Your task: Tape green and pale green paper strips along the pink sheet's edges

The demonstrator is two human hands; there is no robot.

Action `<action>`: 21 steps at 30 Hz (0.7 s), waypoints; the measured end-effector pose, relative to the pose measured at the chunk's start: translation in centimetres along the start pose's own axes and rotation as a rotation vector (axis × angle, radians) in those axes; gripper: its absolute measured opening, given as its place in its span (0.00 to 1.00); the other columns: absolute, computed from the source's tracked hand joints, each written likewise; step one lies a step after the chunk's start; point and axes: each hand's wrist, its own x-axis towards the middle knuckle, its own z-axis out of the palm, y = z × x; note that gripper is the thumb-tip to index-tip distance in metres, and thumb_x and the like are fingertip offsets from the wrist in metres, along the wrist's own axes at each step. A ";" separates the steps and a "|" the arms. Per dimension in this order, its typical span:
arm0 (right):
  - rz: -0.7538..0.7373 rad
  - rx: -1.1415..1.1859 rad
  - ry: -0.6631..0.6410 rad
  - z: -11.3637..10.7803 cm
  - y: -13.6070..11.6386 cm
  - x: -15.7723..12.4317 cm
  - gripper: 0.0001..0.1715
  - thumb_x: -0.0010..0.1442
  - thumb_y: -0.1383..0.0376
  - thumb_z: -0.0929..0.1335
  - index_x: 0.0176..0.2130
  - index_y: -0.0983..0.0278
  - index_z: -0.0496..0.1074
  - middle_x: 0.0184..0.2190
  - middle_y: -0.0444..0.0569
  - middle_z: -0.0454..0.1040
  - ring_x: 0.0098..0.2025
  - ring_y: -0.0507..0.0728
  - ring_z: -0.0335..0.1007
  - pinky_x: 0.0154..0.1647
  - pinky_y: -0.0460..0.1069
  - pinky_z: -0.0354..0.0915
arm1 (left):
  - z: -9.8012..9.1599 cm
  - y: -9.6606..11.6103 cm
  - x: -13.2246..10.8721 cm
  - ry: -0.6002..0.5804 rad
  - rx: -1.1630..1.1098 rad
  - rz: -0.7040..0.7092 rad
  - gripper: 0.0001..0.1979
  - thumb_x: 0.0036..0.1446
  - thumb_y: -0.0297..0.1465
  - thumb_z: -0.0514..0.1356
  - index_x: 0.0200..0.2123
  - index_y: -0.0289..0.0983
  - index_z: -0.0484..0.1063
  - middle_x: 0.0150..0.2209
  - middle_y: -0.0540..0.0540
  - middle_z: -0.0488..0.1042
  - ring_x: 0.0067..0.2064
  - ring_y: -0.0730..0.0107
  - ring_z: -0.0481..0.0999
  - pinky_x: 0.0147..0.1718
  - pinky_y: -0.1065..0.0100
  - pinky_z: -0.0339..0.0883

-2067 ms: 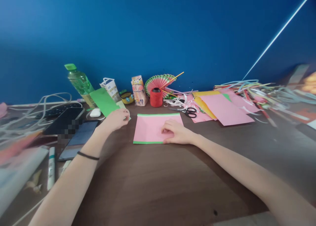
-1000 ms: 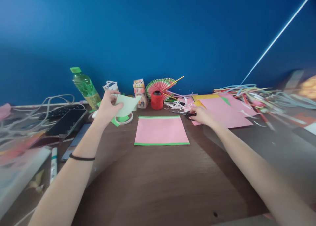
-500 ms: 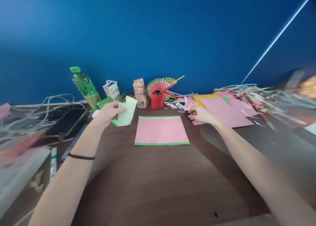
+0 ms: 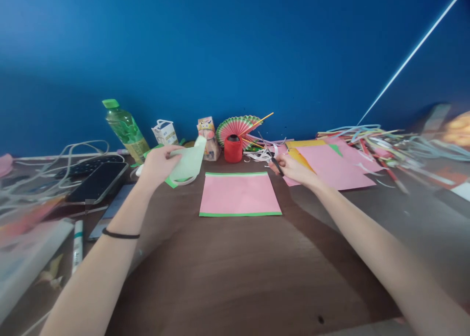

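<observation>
My left hand point(image 4: 158, 164) is closed on a pale green sheet of paper point(image 4: 189, 162), held up above the desk's left side near a tape ring point(image 4: 182, 181). My right hand point(image 4: 292, 168) is closed on black scissors point(image 4: 274, 163), lifted a little off the desk, blades pointing up and back. Between the hands a pink sheet with green edges point(image 4: 239, 194) lies flat on the brown desk point(image 4: 238, 272).
Along the blue wall stand a green bottle point(image 4: 125, 129), a small carton point(image 4: 165, 132), a red thread spool point(image 4: 233, 148) and a paper fan point(image 4: 237, 126). Pink and yellow sheets point(image 4: 330, 166) and paper strips point(image 4: 389, 143) lie right. Phones point(image 4: 97, 182), cables and a marker point(image 4: 76, 243) lie left.
My left hand picked the pale green sheet up from the desk. My right hand left the pink sheet, reached to the scissors and has now lifted them.
</observation>
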 end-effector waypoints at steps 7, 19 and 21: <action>0.042 0.554 -0.088 4.1 -4.2 -2.5 0.26 0.45 0.51 0.69 0.32 0.61 0.54 0.28 0.46 0.72 0.21 0.52 0.68 0.20 0.47 0.60 | 4.8 1.8 -1.7 -0.020 -1.093 -0.249 0.14 0.39 0.24 0.61 0.34 0.40 0.66 0.30 0.53 0.72 0.27 0.74 0.72 0.26 0.71 0.67; -0.019 0.911 0.078 5.8 -4.7 -2.8 0.31 0.35 0.64 0.73 0.33 0.58 0.51 0.35 0.40 0.61 0.22 0.45 0.57 0.18 0.43 0.56 | 8.4 2.4 -6.1 -1.006 -0.966 -0.380 0.21 0.41 0.26 0.67 0.42 0.35 0.70 0.40 0.40 0.76 0.36 0.61 0.78 0.35 0.65 0.72; -0.045 0.873 0.026 5.9 -4.7 -2.9 0.29 0.36 0.64 0.72 0.33 0.59 0.52 0.36 0.40 0.61 0.22 0.44 0.56 0.19 0.43 0.55 | 8.1 2.2 -5.9 -0.985 -1.002 -0.331 0.18 0.43 0.29 0.66 0.41 0.35 0.71 0.40 0.39 0.77 0.37 0.60 0.78 0.36 0.64 0.72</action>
